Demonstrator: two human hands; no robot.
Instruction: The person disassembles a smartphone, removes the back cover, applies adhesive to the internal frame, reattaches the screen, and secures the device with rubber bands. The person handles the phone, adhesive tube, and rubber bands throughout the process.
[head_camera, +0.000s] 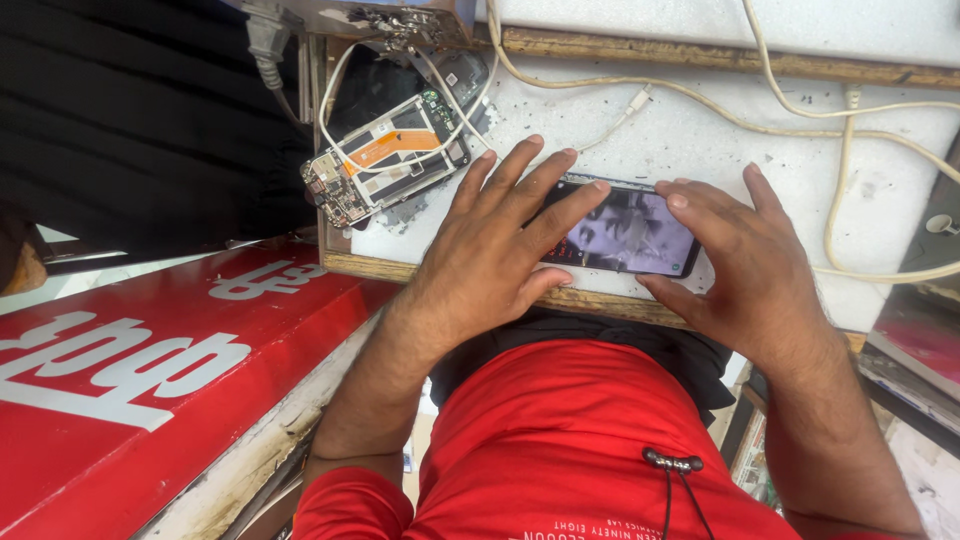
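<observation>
From the head camera, a smartphone (628, 232) lies flat, screen up, near the front edge of the white table (760, 160). The left hand (500, 240) rests on its left end, fingers spread across the glass and thumb tucked under the near edge. The right hand (745, 255) cups the right end, fingers loosely apart, index fingertip on the top corner. Further left lies an opened phone chassis (385, 160) with an orange strip, looped by a white cable (800, 110). A red signboard (150, 370) sits lower left.
</observation>
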